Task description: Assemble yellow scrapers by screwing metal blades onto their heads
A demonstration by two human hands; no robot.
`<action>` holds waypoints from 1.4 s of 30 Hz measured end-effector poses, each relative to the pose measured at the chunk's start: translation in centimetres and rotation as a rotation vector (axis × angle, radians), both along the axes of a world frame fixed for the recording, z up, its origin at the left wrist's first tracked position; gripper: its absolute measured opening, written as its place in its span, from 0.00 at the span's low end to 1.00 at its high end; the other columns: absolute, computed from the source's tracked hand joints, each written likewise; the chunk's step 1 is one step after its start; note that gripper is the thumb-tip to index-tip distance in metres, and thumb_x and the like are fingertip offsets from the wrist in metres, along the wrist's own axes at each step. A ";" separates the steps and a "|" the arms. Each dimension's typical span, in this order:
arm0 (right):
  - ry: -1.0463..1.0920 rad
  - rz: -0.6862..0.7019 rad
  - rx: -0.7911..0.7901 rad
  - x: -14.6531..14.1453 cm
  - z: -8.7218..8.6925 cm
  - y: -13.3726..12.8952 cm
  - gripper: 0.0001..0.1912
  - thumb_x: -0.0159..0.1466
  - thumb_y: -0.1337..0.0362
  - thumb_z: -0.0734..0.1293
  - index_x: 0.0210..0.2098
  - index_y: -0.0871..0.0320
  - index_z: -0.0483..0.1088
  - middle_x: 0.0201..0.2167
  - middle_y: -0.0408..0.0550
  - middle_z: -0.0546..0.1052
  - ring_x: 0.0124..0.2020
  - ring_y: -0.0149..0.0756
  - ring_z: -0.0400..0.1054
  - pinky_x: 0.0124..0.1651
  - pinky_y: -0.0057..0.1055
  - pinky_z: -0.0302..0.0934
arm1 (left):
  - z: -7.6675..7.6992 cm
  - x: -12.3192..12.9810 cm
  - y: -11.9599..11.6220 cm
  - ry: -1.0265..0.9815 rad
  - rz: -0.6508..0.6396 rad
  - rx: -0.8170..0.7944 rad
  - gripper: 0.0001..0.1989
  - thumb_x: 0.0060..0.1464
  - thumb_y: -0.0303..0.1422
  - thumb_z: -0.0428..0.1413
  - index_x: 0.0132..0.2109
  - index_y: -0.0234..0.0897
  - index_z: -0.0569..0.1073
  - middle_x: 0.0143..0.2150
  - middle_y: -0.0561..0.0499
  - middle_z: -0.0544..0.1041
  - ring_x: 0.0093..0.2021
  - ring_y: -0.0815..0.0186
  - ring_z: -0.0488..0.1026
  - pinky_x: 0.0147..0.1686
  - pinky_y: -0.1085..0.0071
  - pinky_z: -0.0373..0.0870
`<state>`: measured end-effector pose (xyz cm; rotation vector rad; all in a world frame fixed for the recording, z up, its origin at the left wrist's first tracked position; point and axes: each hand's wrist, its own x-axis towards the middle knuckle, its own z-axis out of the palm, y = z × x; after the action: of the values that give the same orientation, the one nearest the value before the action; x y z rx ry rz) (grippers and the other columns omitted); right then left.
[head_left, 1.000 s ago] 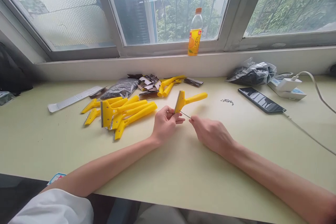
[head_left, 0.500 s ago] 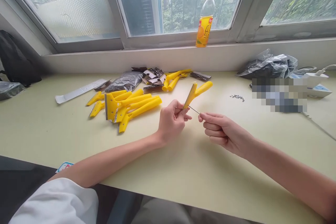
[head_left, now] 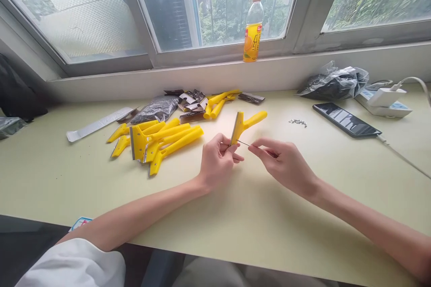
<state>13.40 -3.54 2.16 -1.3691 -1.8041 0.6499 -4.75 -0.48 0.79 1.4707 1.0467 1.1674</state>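
My left hand [head_left: 219, 160] is closed on the lower end of the head of a yellow scraper [head_left: 245, 123], whose handle points up and to the right. In my right hand [head_left: 286, 163] is a thin metal tool [head_left: 244, 143], either a hex key or a slim screwdriver; most of it is hidden by the fingers. Its tip meets the scraper's head near my left fingertips. Left of my hands, several yellow scrapers [head_left: 158, 139] lie in a pile on the table, blades to the left. Small silvery screws [head_left: 298, 122] lie loose to the right, beyond my right hand.
Behind the pile are a grey plastic bag [head_left: 156, 110], dark card packets [head_left: 193, 101] and more yellow handles [head_left: 218, 103]. A phone [head_left: 346, 119] on a cable, a power strip [head_left: 384, 102] and a clear bag [head_left: 335, 83] sit at right. A juice bottle [head_left: 252, 36] stands on the sill.
My right hand has turned over, its back now more upward, with the tool still against the scraper. The scraper has tilted slightly in my left hand. The whole view has shifted a little.
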 end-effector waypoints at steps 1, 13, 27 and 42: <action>0.095 -0.009 -0.099 0.0 0.4 -0.1 0.14 0.68 0.52 0.64 0.32 0.55 0.71 0.17 0.36 0.50 0.20 0.27 0.40 0.23 0.29 0.38 | 0.0 0.0 -0.1 0.000 -0.001 0.015 0.09 0.59 0.32 0.58 0.36 0.37 0.63 0.42 0.46 0.81 0.30 0.62 0.83 0.29 0.69 0.80; -0.024 0.036 -0.023 0.8 -0.3 1.1 0.14 0.68 0.53 0.62 0.33 0.56 0.71 0.17 0.36 0.51 0.20 0.27 0.39 0.24 0.31 0.37 | -0.2 0.1 0.5 -0.026 -0.031 -0.053 0.12 0.58 0.34 0.61 0.35 0.36 0.63 0.41 0.44 0.82 0.32 0.62 0.83 0.32 0.67 0.81; 0.244 0.057 -0.142 -0.2 0.3 -0.2 0.19 0.67 0.52 0.64 0.28 0.58 0.74 0.20 0.39 0.51 0.23 0.27 0.40 0.25 0.31 0.38 | 0.2 -0.4 0.1 -0.021 -0.053 0.045 0.13 0.59 0.35 0.60 0.35 0.37 0.62 0.42 0.45 0.81 0.30 0.62 0.82 0.32 0.65 0.81; 0.831 0.235 -0.737 0.8 1.1 0.4 0.20 0.61 0.50 0.73 0.43 0.60 0.76 0.20 0.32 0.43 0.21 0.23 0.34 0.21 0.26 0.32 | 0.5 -0.6 0.1 -0.016 -0.044 0.167 0.14 0.59 0.39 0.60 0.35 0.36 0.65 0.44 0.43 0.82 0.34 0.62 0.83 0.36 0.65 0.81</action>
<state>14.16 -3.19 3.29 -1.0373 -1.0611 1.8226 -5.30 -0.35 1.34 1.6024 0.9192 1.2579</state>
